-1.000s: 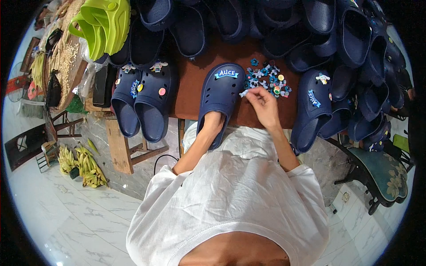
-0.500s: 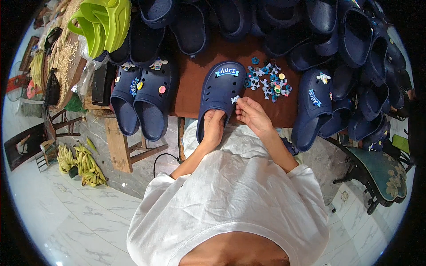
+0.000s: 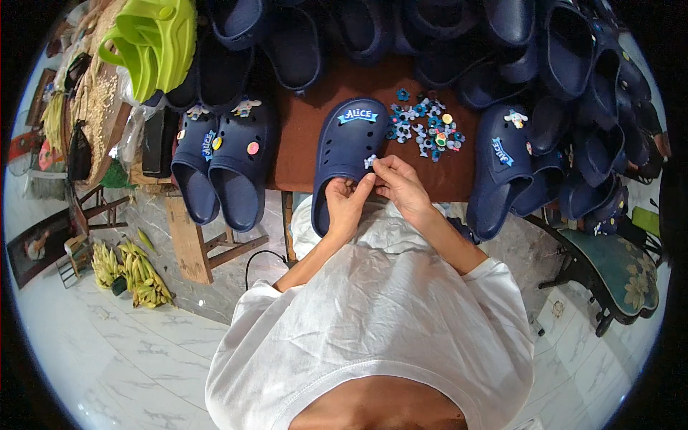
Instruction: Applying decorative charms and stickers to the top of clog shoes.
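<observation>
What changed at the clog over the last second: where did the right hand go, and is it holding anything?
The right hand left the pile of charms and came back to the navy clog, now pinching a small pale charm at the clog's right edge. The left hand stayed gripping the clog's heel end. The clog, the charm pile and the surrounding clogs did not move.
</observation>
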Motion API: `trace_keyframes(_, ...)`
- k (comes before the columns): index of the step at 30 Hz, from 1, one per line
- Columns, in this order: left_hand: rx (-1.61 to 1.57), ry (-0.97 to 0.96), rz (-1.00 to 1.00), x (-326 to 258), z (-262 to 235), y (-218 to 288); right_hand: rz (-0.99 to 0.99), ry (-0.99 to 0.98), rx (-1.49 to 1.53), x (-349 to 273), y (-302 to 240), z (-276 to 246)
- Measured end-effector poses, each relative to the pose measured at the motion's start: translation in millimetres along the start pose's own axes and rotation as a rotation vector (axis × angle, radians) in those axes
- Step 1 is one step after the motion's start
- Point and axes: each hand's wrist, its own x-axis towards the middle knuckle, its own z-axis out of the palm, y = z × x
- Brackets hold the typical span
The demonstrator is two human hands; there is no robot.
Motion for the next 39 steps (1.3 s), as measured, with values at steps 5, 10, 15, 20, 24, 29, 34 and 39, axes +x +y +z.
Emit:
trace_keyframes(5, 0.042, 0.005, 0.047, 0, 1, -4, 0.008, -0.047, -0.001, 4, -1, 1)
trace_keyframes(10, 0.039, 0.024, 0.059, -1, 5, -4, -0.024, 0.043, -0.1, 5, -3, 5)
trace_keyframes(15, -0.009, 0.033, 0.05, 2, 5, -2, -0.458, 0.091, -0.223, 14, 17, 11)
trace_keyframes(20, 0.012, 0.001, 0.054, 2, -1, -6, -0.826, 0.186, -0.616, 10, 10, 12)
trace_keyframes(24, 0.025, -0.007, 0.019, 3, -1, -3, -0.961, 0.169, -0.747, 16, -5, 7)
trace_keyframes(29, -0.026, 0.05, -0.065, 3, -5, -4, -0.971, 0.152, -0.857, 1, -25, -2)
trace_keyframes(34, -0.209, 0.028, -0.132, 9, -19, -1, -0.964, 0.573, -1.038, -14, -20, -53)
trace_keyframes(39, -0.29, 0.019, -0.133, 11, -17, -1, -0.808, 0.706, -1.14, -28, -12, -91)
